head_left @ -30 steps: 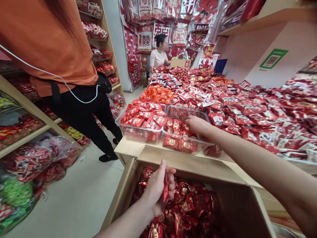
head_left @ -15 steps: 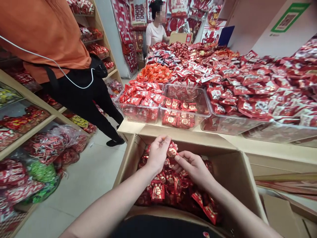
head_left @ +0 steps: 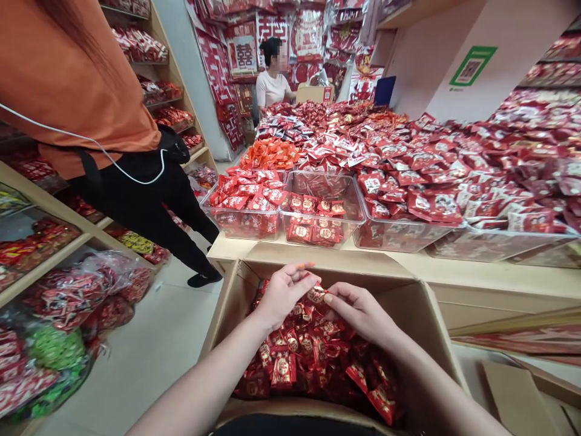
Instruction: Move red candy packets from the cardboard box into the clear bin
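Fingers of my left hand (head_left: 281, 297) and right hand (head_left: 361, 309) both pinch one red packet (head_left: 316, 295) — long axis looks roughly left-right, partly hidden, above the pile (head_left: 284, 369) in the carton (head_left: 420, 315). Clear bin (head_left: 350, 222) sits farther off, on the worktop (head_left: 454, 269) — neither hand clearly nearer.

The way runs clear over the rear flap (head_left: 363, 262) of the carton (head_left: 403, 300) into the part-filled tub (head_left: 351, 206), roomy above its low packets (head_left: 310, 203); heaped tubs (head_left: 242, 225) hem both sides.
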`<state>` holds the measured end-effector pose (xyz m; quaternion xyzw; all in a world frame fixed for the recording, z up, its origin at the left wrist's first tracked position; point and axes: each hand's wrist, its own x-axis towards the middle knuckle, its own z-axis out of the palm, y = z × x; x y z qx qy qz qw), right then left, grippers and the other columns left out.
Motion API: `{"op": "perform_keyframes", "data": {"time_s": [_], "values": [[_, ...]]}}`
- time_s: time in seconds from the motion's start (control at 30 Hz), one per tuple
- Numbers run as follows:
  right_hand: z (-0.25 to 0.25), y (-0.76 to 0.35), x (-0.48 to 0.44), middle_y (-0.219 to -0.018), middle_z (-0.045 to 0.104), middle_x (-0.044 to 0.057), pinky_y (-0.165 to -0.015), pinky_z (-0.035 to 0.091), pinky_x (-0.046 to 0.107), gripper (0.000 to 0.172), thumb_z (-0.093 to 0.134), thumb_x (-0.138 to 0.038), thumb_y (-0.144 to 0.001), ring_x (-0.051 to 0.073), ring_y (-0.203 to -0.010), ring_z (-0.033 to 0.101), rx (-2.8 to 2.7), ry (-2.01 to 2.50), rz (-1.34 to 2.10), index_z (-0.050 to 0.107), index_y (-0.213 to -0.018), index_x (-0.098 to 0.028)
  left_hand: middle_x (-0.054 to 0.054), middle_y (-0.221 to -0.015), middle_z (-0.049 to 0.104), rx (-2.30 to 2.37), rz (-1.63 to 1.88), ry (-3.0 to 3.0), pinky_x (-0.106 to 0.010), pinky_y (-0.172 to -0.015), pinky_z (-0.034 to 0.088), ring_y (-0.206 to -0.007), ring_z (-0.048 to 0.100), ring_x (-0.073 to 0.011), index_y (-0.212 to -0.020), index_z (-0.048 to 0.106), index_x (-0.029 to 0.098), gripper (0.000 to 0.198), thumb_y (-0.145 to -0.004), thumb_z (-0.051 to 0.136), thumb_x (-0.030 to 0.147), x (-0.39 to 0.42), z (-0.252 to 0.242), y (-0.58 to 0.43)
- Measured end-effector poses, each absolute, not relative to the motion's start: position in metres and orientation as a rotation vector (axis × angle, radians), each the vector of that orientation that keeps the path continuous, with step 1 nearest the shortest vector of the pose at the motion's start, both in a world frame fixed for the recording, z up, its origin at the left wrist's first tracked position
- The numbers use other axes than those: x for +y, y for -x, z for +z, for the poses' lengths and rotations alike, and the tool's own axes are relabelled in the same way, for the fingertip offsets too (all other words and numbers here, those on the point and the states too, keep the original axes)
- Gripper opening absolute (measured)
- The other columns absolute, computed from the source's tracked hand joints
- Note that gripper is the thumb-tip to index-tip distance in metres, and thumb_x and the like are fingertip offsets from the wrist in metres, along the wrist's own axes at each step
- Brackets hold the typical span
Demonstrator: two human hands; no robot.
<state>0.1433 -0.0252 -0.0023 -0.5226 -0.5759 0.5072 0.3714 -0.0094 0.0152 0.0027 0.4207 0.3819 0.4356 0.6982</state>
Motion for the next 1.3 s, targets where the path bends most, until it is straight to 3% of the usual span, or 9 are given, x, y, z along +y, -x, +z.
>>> {"op": "perform_keyframes", "data": {"time_s": [0.2, 0.4, 0.47, 0.6, 0.67, 0.93, 1.1, 1.3], "values": [[-0.002, -0.134, -0.023, -0.07, 0.056, 0.0, -0.051, 0.048, 0.027, 0.026, 0.054, -0.043, -0.07, 0.013, -0.058, 0.057, -1.05, 1.223, 1.441, 0.048, -0.079, -0.019, -0.002, -0.071, 0.064, 1.075, 1.135, -1.025, -0.024, -0.064, 0.045, -0.066, 0.057, -0.012, -0.077, 0.063, 0.014, 0.018, -0.062, 0.066, 0.024, 0.016, 0.0, 0.01], [0.011, -0.137, -0.013, -0.062, 0.056, 0.0, -0.049, 0.044, 0.023, 0.026, 0.05, -0.042, -0.073, 0.01, -0.05, 0.052, -1.287, 1.259, 1.334, 0.054, -0.079, -0.018, -0.002, -0.073, 0.064, 0.943, 1.001, -1.123, -0.023, -0.065, 0.045, -0.067, 0.057, -0.0121, -0.082, 0.063, 0.014, 0.021, -0.064, 0.064, 0.024, 0.012, 0.009, 0.015], [0.03, -0.148, 0.006, -0.06, 0.055, 0.0, -0.047, 0.042, 0.022, 0.026, 0.046, -0.041, -0.076, 0.009, -0.047, 0.049, -1.475, 1.316, 1.155, 0.056, -0.083, -0.017, -0.001, -0.07, 0.063, 0.936, 1.034, -1.069, -0.021, -0.059, 0.044, -0.063, 0.056, -0.011, -0.086, 0.061, 0.015, 0.02, -0.07, 0.059, 0.028, 0.012, 0.013, 0.018], [0.078, -0.174, 0.085, -0.068, 0.058, 0.002, -0.053, 0.039, 0.022, 0.026, 0.042, -0.034, -0.079, 0.01, -0.054, 0.049, -1.719, 1.56, 0.401, 0.056, -0.093, -0.016, -0.001, -0.065, 0.059, 0.958, 0.98, -0.988, -0.02, -0.053, 0.041, -0.059, 0.055, -0.0105, -0.085, 0.059, 0.014, 0.019, -0.073, 0.055, 0.029, 0.011, 0.018, 0.02], [0.089, -0.182, 0.132, -0.074, 0.059, 0.004, -0.057, 0.038, 0.022, 0.025, 0.039, -0.028, -0.08, 0.011, -0.06, 0.051, -1.907, 1.751, 0.297, 0.057, -0.09, -0.015, -0.001, -0.064, 0.058, 0.998, 0.958, -1.006, -0.021, -0.054, 0.041, -0.058, 0.054, -0.0104, -0.083, 0.059, 0.014, 0.018, -0.071, 0.057, 0.027, 0.011, 0.018, 0.02], [0.04, -0.174, 0.215, -0.061, 0.059, 0.0, -0.05, 0.035, 0.018, 0.013, 0.05, -0.019, -0.072, 0.008, -0.051, 0.047, -2.268, 2.025, 0.44, 0.062, -0.069, -0.014, -0.001, -0.063, 0.057, 0.997, 0.88, -1.148, -0.022, -0.057, 0.041, -0.061, 0.052, -0.0122, -0.083, 0.059, 0.016, 0.02, -0.073, 0.053, 0.032, 0.007, 0.013, 0.019], [0.03, -0.177, 0.217, -0.063, 0.061, 0.001, -0.049, 0.036, 0.018, 0.011, 0.052, -0.019, -0.071, 0.009, -0.051, 0.05, -2.321, 2.116, 0.43, 0.061, -0.076, -0.014, 0.0, -0.061, 0.055, 0.955, 0.816, -1.189, -0.022, -0.057, 0.04, -0.058, 0.05, -0.0116, -0.083, 0.058, 0.016, 0.018, -0.074, 0.052, 0.031, 0.004, 0.013, 0.018], [0.025, -0.174, 0.216, -0.076, 0.064, 0.009, -0.056, 0.039, 0.022, 0.013, 0.058, -0.018, -0.066, 0.016, -0.067, 0.057, -2.348, 2.17, 0.292, 0.062, -0.077, -0.012, 0.001, -0.061, 0.053, 0.974, 0.807, -1.255, -0.022, -0.057, 0.039, -0.059, 0.049, -0.012, -0.082, 0.058, 0.016, 0.017, -0.074, 0.051, 0.029, 0.002, 0.012, 0.015]]}}
